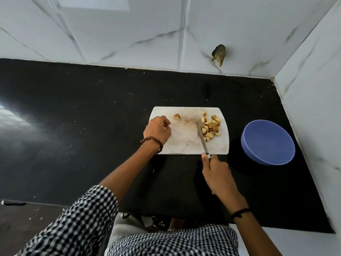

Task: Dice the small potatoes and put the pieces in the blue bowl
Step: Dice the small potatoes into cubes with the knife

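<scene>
Right hand [217, 172]: fingers clamped on the knife [202, 137] handle, blade against the diced potato pile [210, 127] at the cutting board's [184, 145] 2 o'clock. Left hand [157, 129]: fingers curled together, holding nothing visible, resting at the board's 9 o'clock. One potato chunk [176, 116] lies at 11. Blue bowl [268, 143] stands on the desk [92, 117], at the board's 3 o'clock.

Diced potato heap [210, 128] on board [182, 143]; blue bowl [267, 143] alongside.

Blue bowl [268, 143]; white cutting board [184, 145]; black counter [92, 117] — checked black-white sleeve [77, 218].
</scene>
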Tool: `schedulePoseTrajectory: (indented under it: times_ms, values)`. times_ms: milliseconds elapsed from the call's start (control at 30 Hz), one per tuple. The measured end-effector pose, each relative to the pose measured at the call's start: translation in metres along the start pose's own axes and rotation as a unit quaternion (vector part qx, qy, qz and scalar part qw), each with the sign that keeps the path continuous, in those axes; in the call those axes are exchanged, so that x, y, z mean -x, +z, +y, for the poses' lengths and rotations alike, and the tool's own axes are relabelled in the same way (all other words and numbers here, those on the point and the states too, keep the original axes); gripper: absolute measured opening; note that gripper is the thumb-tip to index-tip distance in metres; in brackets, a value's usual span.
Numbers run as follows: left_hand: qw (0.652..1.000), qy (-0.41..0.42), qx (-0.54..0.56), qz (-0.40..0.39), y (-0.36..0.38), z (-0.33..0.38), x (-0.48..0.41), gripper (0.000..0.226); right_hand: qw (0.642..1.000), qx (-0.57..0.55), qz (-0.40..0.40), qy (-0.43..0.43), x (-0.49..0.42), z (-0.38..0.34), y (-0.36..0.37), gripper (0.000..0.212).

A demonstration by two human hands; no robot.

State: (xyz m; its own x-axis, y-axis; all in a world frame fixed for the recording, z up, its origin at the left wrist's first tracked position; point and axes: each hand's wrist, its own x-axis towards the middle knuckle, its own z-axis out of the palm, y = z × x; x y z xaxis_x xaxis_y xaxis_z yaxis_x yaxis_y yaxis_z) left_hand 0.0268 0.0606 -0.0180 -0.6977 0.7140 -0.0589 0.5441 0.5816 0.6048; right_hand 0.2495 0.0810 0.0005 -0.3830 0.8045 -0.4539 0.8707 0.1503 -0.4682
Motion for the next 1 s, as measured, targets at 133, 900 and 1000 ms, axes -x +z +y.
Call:
schedulePoseTrajectory:
  times_ms: [133,900,1000]
  values:
    - [0.999,0.015,-0.035,0.002,0.004,0.003,-0.012,0.024,0.999,0.019,-0.021,-0.015,-0.002,-0.006,0.005,0.048]
    - [0.982,0.161,-0.061,-0.084,0.022,0.020,-0.002,0.026,0.993,-0.107,0.015,-0.052,-0.031,-0.032,0.007,0.044]
    - [0.987,0.138,-0.022,-0.080,0.021,0.013,0.002,0.032,0.993,-0.106,0.028,-0.053,-0.031,-0.030,0.009,0.044]
